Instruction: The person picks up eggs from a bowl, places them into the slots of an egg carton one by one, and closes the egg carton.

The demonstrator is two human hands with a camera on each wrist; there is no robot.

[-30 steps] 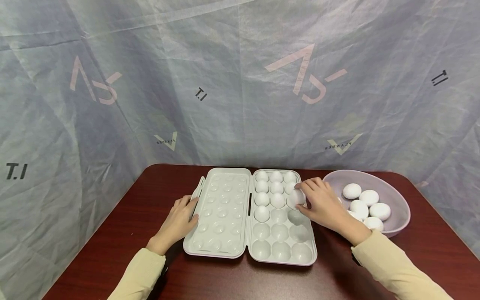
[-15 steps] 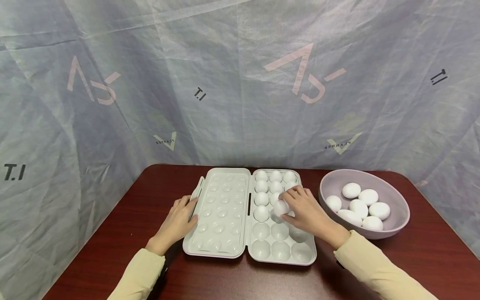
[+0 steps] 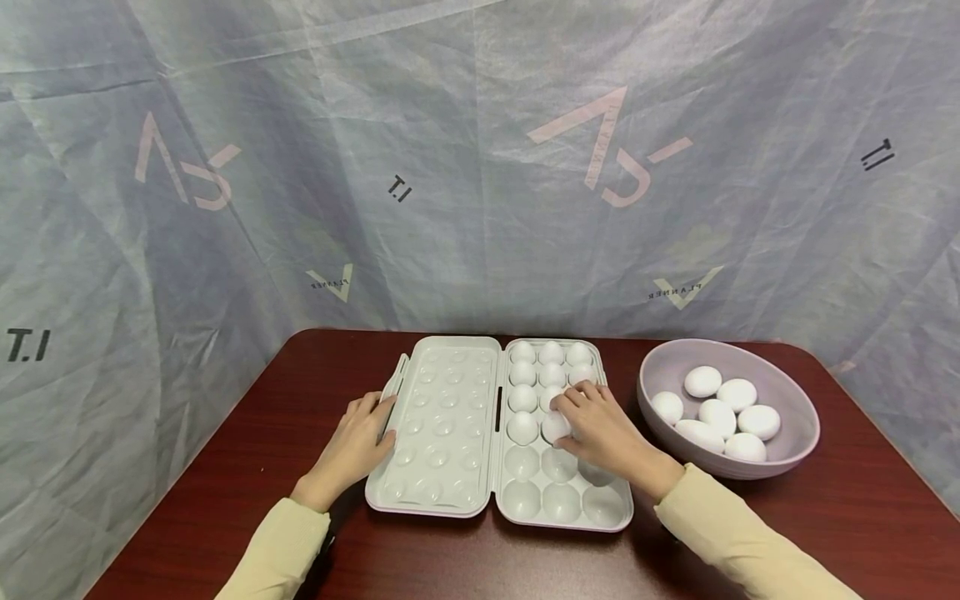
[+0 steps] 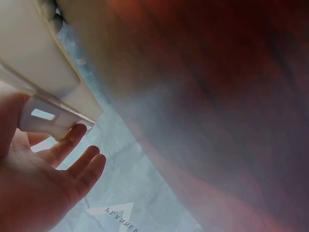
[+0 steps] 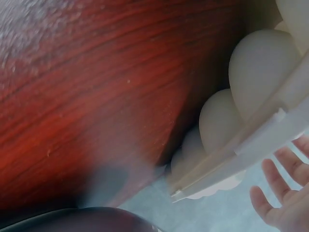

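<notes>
A white plastic egg box lies unfolded on the table, its lid (image 3: 438,455) to the left and its tray (image 3: 562,502) to the right. White eggs fill the far rows of cups. My right hand (image 3: 603,429) pinches an egg (image 3: 555,427) low in the middle cup of the fourth row from the back. Several cups at the near end hold nothing. At the lid's left edge, my left hand (image 3: 352,446) holds the latch flap (image 4: 50,117) between thumb and fingers. In the right wrist view, the tray's side partly hides the right hand's fingers (image 5: 275,179).
A pale purple bowl (image 3: 802,408) with several white eggs (image 3: 717,415) stands right of the tray, close to the right forearm. The dark red table (image 3: 450,558) ends near a grey printed cloth (image 3: 480,208) hung behind it.
My right hand has moved left and toward me with the egg, from above the tray's right column down into the middle cup of the fourth row. The left hand stays put.
</notes>
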